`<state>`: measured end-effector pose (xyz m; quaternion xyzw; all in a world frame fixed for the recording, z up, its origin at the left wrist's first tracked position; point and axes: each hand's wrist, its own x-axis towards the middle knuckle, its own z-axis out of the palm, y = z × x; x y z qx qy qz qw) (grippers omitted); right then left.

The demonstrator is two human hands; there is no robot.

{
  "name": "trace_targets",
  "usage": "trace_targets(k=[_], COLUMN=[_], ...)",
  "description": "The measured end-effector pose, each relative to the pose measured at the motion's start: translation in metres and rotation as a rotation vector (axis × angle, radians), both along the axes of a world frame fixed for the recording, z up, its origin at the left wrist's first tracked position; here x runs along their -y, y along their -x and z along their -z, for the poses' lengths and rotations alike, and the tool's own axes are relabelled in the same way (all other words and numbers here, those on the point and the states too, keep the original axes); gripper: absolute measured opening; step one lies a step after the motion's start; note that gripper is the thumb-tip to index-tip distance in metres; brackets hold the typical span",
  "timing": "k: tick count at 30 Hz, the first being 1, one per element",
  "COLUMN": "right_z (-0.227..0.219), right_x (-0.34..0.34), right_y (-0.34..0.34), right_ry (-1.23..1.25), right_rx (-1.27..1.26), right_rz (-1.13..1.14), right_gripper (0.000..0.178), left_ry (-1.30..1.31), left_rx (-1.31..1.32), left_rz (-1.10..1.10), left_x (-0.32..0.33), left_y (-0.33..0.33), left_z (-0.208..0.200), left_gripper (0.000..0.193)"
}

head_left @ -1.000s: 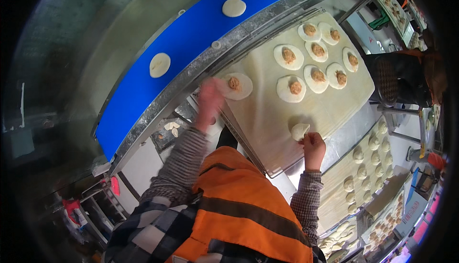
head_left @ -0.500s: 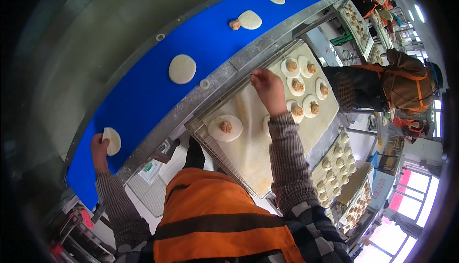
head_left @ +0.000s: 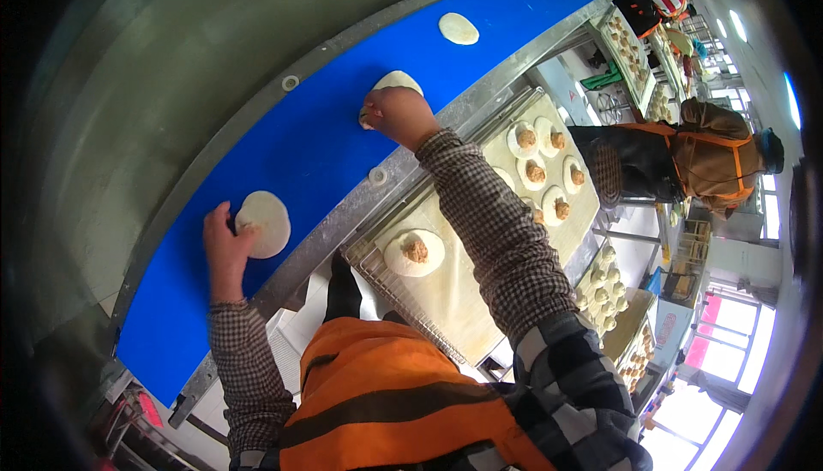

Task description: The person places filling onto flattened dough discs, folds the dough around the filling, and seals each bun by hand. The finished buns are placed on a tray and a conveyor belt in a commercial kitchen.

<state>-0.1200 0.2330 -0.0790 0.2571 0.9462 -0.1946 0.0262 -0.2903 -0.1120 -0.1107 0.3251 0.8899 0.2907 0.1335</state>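
Observation:
My left hand is at a flat round of dough on the blue conveyor belt. Its thumb rests on the dough's near-left side, with the fingers apart. Farther up the belt, my right hand is closed at the edge of another dough round, which it partly covers. Its fingers close around a lump of filling, mostly hidden beneath them. A bare dough round lies beyond on the belt. On the cloth-lined tray to the right, a dough round with a filling lump sits near me.
Several filled rounds lie on the tray's far part, some behind my right arm. The belt's metal edge runs between belt and tray. More trays of shaped dough stand at right. A co-worker stands beyond the tray.
My right hand has moved from above the tray to the filling lump on the belt. My left hand has shifted up and right. Dough rounds on the belt have travelled toward the lower left.

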Motion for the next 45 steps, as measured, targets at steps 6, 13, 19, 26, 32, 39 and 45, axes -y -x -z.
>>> trace_targets(k=[6,13,19,26,32,39,45], right_z=[-0.012,0.009,-0.002,-0.041,-0.032,0.010,-0.014], right_x=[0.018,0.076,0.175,0.150,0.157,0.140,0.220], right_y=[-0.008,0.027,0.013,-0.195,-0.420,-0.457,-0.452], right_ry=[0.022,0.353,0.590,1.080,0.696,-0.100,0.140], right_rx=[-0.079,0.085,-0.515,-0.982,-1.191,-0.494,-0.912], right_rz=[0.367,0.231,0.278,0.785,1.446,1.582,1.398], right_gripper=[0.050,0.050,0.043,0.052,0.057,0.055,0.044], left_ry=[0.156,0.260,-0.262,-0.081,0.309,0.433,0.388], left_rx=[0.151,0.428,0.501,0.739,0.349,0.320,-0.432], left_rz=[0.004,-0.031,0.012,0.516,0.644,0.885,1.020], left_x=[0.059,0.106,-0.008,-0.267,-0.259,-0.210,-0.120], left_y=[0.020,0.041,0.070,0.028,0.066,0.111,-0.031], left_z=[0.003,-0.052,-0.067,-0.019,0.029,0.015,-0.092], left_gripper=[0.027,0.027,0.038,0.045,0.058,0.043,0.035])
